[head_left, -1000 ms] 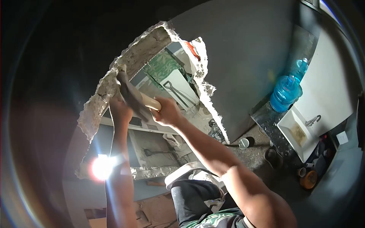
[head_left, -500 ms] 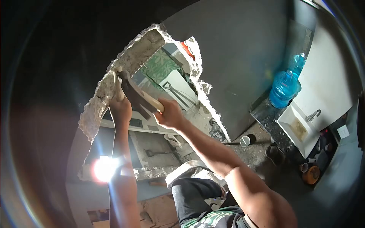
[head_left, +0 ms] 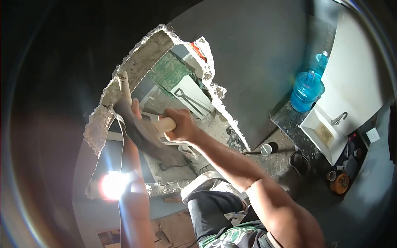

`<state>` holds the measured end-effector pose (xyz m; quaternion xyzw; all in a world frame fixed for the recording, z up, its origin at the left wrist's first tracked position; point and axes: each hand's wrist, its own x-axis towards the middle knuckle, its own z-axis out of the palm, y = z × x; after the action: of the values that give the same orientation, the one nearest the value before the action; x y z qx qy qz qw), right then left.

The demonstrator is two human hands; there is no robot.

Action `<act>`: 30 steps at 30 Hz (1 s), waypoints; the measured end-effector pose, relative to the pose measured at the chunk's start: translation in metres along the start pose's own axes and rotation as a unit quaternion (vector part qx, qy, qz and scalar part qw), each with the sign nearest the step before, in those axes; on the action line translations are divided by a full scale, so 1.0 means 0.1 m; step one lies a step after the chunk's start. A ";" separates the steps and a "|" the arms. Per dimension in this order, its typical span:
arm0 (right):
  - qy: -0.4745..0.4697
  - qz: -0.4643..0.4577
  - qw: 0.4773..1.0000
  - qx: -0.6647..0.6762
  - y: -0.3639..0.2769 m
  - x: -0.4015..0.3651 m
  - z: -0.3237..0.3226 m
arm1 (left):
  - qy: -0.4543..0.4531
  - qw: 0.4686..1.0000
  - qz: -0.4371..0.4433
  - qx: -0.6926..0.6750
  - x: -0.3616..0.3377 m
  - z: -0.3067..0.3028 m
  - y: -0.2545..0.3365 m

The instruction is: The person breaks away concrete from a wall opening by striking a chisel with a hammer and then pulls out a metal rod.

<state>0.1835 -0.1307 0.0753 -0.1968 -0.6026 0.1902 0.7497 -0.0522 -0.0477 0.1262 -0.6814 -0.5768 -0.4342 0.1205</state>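
Observation:
My right hand (head_left: 182, 125) is wrapped around the wooden handle of a hammer (head_left: 166, 124). The hammer's dark head is smeared by motion and passes in front of my left hand. Much of my left hand (head_left: 136, 108) is hidden behind it; a finger or thumb shows beside a pale rod, which looks like a chisel (head_left: 123, 84). My left hand grips this chisel, its upper end close to the rough broken edge (head_left: 108, 97) of a hole in the wall. Between the hammer head and the chisel's upper end there is a gap.
Through the hole, a green patterned cloth (head_left: 171, 71) and a long-handled tool (head_left: 188, 99) are visible. Blue water bottles (head_left: 305, 93) stand near a white sink (head_left: 324, 136) on the right. A bright light (head_left: 115, 184) glares at lower left. A white cup (head_left: 266, 149) sits on the littered floor.
The hammer head has moved away from the chisel's upper end, downward in view, and is now blurred. My right hand has turned with the handle. The view has shifted slightly.

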 end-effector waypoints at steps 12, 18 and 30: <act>-0.001 0.104 0.995 0.000 -0.02 -0.03 -0.20 | 0.164 0.977 -0.051 -0.129 -0.02 0.22 0.28; 0.013 0.222 0.975 -0.025 0.11 -1.06 -0.23 | -0.042 0.996 -0.024 0.070 -0.39 -0.39 1.13; -0.149 0.362 0.895 -0.214 -0.12 -2.68 -1.26 | -0.041 0.973 -0.140 -0.177 -0.41 -0.29 0.75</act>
<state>0.2534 -0.2893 -0.1653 -0.5263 -0.6202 0.3421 0.4705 0.0031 -0.1179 0.1390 -0.6216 -0.5848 -0.5137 -0.0875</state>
